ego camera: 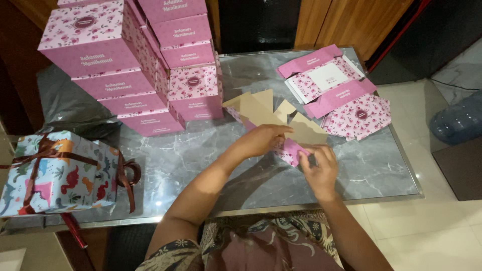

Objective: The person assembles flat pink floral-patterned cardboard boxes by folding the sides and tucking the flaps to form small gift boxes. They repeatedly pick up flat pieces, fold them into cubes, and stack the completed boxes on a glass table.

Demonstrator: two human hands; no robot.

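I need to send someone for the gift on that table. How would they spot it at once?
On the grey marble-look table, go to the near left corner, below the stacked pink floral cardboard boxes. There sits the gift box: pale blue dinosaur-print wrapping tied with brown ribbon, the only thing there that is not pink.

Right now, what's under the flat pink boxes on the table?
Under the flat pink boxes only the grey marble table shows around their edges. They overlap in a pile, so anything beneath is hidden.

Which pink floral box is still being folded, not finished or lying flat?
The half-folded box under both hands, its brown inner flaps standing open; the others sit stacked closed or flat.
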